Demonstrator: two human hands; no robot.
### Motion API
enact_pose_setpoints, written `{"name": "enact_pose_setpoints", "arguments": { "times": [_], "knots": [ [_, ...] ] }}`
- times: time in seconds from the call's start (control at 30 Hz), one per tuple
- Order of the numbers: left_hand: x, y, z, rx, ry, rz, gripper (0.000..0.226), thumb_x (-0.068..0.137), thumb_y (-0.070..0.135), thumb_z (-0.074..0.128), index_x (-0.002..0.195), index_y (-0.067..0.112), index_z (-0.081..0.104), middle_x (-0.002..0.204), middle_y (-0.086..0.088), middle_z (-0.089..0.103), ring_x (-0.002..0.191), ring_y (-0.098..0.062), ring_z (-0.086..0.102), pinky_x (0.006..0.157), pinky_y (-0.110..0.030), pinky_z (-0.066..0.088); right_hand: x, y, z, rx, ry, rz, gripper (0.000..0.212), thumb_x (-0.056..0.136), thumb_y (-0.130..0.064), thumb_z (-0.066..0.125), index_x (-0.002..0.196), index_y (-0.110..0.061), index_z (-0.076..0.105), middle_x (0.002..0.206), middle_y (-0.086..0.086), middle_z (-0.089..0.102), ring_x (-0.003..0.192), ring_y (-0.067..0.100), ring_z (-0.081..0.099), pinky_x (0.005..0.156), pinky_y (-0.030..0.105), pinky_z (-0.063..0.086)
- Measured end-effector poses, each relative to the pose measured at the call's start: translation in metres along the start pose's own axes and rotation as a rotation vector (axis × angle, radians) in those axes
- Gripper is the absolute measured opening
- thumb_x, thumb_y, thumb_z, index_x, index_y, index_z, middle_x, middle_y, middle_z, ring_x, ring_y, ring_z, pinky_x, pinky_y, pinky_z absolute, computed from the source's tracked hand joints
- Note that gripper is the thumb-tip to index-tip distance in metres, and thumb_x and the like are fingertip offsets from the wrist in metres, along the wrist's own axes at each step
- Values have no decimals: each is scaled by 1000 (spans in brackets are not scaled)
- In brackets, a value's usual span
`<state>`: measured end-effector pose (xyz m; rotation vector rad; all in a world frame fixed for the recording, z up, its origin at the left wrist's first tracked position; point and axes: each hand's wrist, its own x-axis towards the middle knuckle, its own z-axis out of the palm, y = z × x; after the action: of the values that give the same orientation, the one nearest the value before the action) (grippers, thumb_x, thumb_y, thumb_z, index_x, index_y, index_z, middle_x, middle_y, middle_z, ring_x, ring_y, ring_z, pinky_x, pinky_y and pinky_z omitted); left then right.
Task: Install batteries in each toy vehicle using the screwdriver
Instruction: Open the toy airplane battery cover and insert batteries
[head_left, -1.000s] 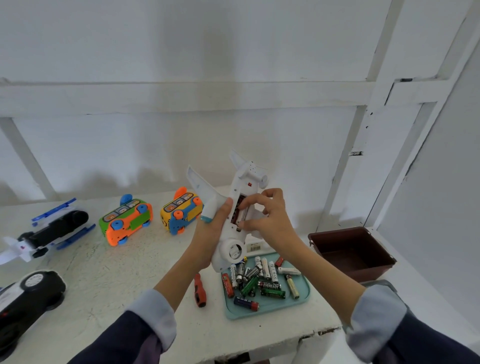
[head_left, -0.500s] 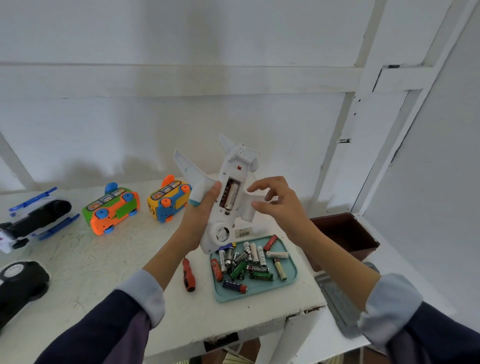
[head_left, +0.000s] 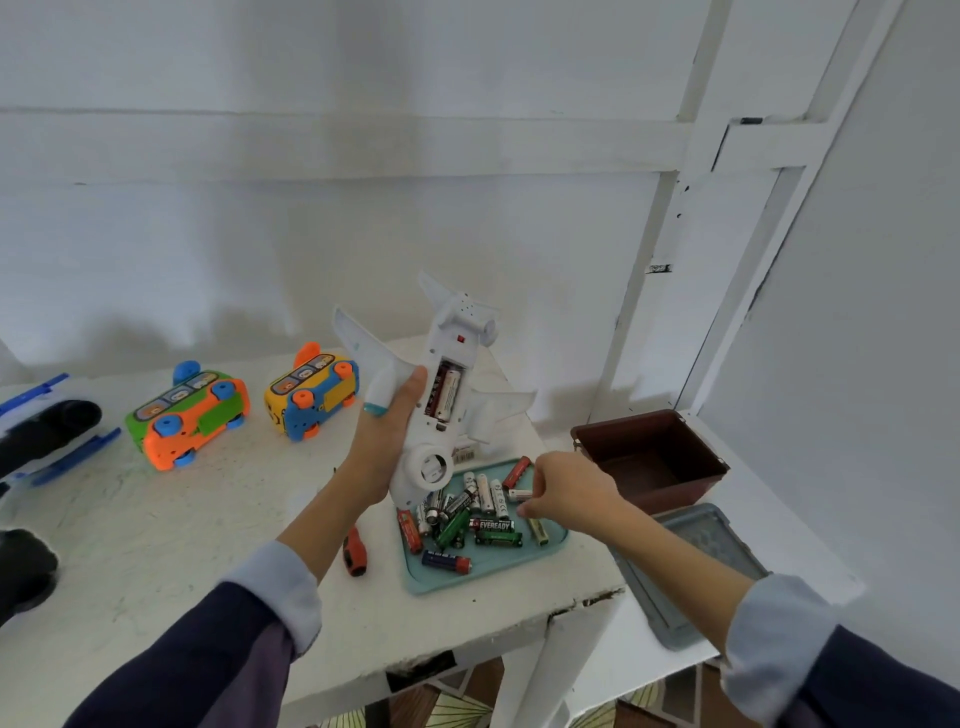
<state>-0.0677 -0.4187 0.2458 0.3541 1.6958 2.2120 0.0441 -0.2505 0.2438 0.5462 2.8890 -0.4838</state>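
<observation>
My left hand (head_left: 387, 436) grips a white toy airplane (head_left: 447, 332) by its body, belly towards me and tail up. Its battery compartment (head_left: 445, 395) is uncovered, with batteries inside. My right hand (head_left: 569, 493) is down over the teal tray (head_left: 493, 569) of several loose batteries, and its curled fingertips pinch a white battery (head_left: 517, 493) lying there. The red-handled screwdriver (head_left: 355, 553) lies on the table just left of the tray, partly behind my left forearm.
A green-orange toy car (head_left: 187, 415) and a yellow-blue one (head_left: 311, 395) lie on the white table at the back left. Two black toys (head_left: 47, 431) (head_left: 21, 566) sit at the left edge. To the right are a brown box (head_left: 649, 457) and a grey lid (head_left: 696, 566).
My right hand left the airplane's battery compartment and dropped to the tray of batteries. The left hand kept holding the airplane.
</observation>
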Motion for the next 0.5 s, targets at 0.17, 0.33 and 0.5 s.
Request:
{"name": "enact_pose_setpoints", "arguments": {
  "times": [0.17,0.33,0.5],
  "knots": [
    [0,0,0,-20,0,-12,63,82,50,62,119,0,60,97,-20,67,76,-28,65,64,-35,54,-1,-5,8,-45,-46,45,35,79,-30,73,102,-8,58,104,7,63,97,23,60,69,29,42],
    [-2,4,-1,-38,2,9,53,84,49,63,113,5,61,93,-17,68,73,-26,66,61,-34,55,-5,-9,3,-43,-57,-18,23,79,-15,64,93,-11,46,91,5,56,85,22,52,56,24,37],
    [-3,8,-3,-74,10,-12,62,83,47,60,123,-1,57,95,-20,67,67,-25,67,54,-32,55,-17,-28,-38,231,-30,-191,22,87,-16,58,108,-11,54,91,1,62,71,13,57,62,23,49]
  ]
}}
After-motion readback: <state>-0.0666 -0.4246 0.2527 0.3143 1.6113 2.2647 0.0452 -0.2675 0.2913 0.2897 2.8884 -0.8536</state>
